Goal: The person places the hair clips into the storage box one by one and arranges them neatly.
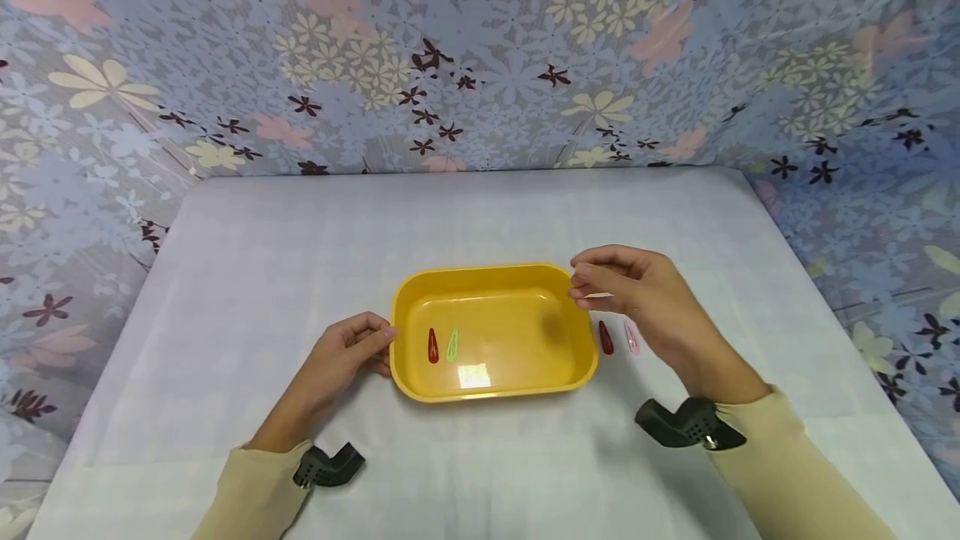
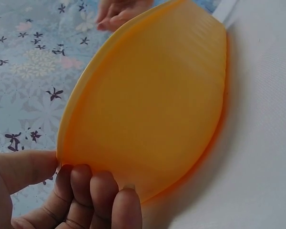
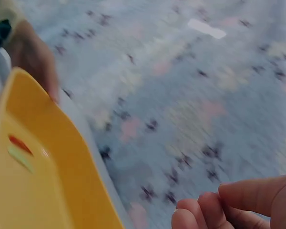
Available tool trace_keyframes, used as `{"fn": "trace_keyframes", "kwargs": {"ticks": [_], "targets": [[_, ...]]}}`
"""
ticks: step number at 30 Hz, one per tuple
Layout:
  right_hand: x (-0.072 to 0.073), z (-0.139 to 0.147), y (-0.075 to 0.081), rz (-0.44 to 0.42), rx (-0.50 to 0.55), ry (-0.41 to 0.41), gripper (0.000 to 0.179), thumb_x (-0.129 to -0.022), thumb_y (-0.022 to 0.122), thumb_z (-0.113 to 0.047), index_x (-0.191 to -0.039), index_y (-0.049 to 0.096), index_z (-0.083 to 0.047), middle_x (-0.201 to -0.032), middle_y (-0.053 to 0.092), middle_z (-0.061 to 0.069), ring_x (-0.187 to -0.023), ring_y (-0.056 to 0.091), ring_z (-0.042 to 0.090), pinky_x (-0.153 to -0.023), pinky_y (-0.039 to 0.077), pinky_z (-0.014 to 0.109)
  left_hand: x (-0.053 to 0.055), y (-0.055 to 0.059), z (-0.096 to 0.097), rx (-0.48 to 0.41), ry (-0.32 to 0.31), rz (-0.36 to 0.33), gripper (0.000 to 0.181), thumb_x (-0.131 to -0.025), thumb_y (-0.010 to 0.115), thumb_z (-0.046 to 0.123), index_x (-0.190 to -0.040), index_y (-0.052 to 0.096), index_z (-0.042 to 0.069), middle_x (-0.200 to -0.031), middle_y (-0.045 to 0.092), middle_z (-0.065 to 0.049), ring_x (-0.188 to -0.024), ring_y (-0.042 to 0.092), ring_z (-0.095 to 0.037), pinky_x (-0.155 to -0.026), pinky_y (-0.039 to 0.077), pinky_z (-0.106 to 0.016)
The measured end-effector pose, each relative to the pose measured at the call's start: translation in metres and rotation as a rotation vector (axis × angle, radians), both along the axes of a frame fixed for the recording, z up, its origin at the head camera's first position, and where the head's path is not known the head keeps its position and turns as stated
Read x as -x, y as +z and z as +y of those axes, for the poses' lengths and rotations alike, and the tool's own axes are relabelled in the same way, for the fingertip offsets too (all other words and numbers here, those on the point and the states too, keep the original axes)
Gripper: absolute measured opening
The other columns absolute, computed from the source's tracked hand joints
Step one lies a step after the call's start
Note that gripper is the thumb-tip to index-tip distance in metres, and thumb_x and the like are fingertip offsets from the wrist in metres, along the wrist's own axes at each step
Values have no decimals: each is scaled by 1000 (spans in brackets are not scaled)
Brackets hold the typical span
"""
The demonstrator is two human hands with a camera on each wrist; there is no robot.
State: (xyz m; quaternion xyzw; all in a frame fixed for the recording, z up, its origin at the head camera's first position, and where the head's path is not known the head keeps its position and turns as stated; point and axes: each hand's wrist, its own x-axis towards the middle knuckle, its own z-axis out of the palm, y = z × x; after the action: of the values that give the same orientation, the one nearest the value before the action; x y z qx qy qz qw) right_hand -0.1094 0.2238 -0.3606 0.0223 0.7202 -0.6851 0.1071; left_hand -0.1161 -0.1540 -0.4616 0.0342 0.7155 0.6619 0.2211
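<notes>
A yellow plastic tray [image 1: 487,272] rests on the white-covered table. My left hand [image 1: 352,346] grips its left end; in the left wrist view the thumb is at the rim and the fingers lie against the outer wall. Inside the tray are a red hair clip [image 1: 432,346] and a light green hair clip [image 1: 452,345], side by side toward the left. Over the tray's right rim hovers my right hand [image 1: 637,290], fingers loosely bent toward the thumb, with nothing visible held. Beneath it on the table lie a dark red hair clip [image 1: 606,337] and a pink hair clip [image 1: 632,336].
The white cloth [image 1: 300,223] covers the table on all sides of the tray. Flowered fabric [image 1: 480,48] hangs behind the table and along both sides. A black wrist device [image 1: 690,423] sits on the right sleeve, another black wrist device [image 1: 328,465] on the left.
</notes>
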Motion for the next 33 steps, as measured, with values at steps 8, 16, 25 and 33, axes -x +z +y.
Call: {"fn": "trace_keyframes", "kwargs": {"ticks": [8,16,25,33], "targets": [[-19,69,-12,12,62,-165,25,-94,76,-14,-115,70,-1,-99,75,8,-89,75,21,-83,60,33,0,3,0,30,23,6,31,-103,64,21,-111,60,-9,-93,70,-14,-80,69,-21,-75,62,-33],[-32,109,-49,-64,-32,-271,26,-92,78,-16,-114,71,-4,-97,76,3,-85,76,19,-79,61,30,-2,3,2,39,19,-11,32,-103,64,22,-111,60,-8,-93,69,-13,-79,68,-22,-75,62,-33],[-30,124,-76,-136,-399,-252,53,-96,74,-27,-131,60,10,-100,74,-3,-86,72,8,-77,61,27,-3,2,4,42,33,-9,32,-103,64,23,-111,60,-8,-94,69,-14,-82,68,-23,-76,62,-32],[-31,122,-79,-174,-663,-144,44,-95,74,-36,-120,70,1,-100,75,4,-84,71,12,-73,59,27,-3,3,4,51,30,-12,32,-103,63,22,-113,60,-8,-94,69,-15,-81,68,-23,-76,62,-32]]}}
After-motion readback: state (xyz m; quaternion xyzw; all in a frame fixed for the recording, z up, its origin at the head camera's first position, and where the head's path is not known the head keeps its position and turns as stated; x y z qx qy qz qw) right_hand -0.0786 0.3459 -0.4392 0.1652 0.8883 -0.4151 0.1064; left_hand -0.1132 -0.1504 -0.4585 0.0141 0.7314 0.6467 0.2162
